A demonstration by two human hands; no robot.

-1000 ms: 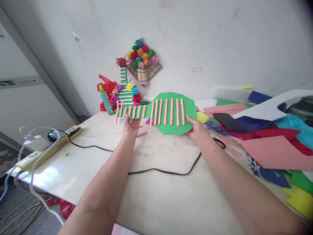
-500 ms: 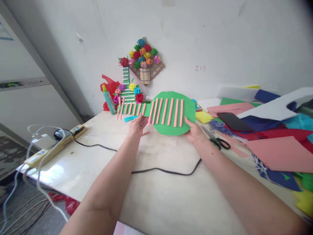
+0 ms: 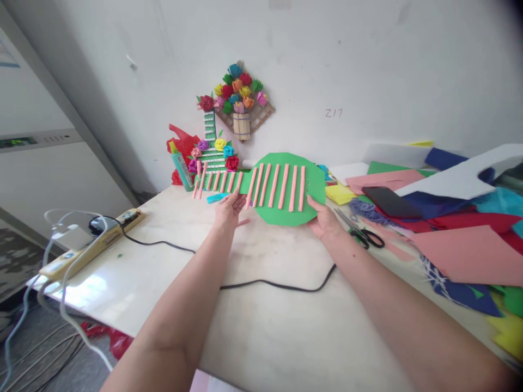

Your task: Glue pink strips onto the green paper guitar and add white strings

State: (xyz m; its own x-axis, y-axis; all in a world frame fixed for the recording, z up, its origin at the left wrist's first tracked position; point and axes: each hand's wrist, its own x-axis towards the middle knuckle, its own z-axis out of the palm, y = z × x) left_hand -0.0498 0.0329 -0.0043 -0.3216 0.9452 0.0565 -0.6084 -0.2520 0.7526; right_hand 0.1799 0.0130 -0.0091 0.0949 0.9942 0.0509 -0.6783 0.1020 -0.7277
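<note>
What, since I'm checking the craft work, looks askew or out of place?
Two pink strips at the narrow end of the green cutout jut past its edges, unlike their shorter neighbours. A pink piece lies on the table, off the cutout, near the left hand.

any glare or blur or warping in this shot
Head view: bright glare on the left of the table; head view: the top right corner is dark; head view: the cabinet leans, perhaps from lens distortion; head view: the yellow paper at lower right looks soft, while the pink strips on the green cutout are distinct.
</note>
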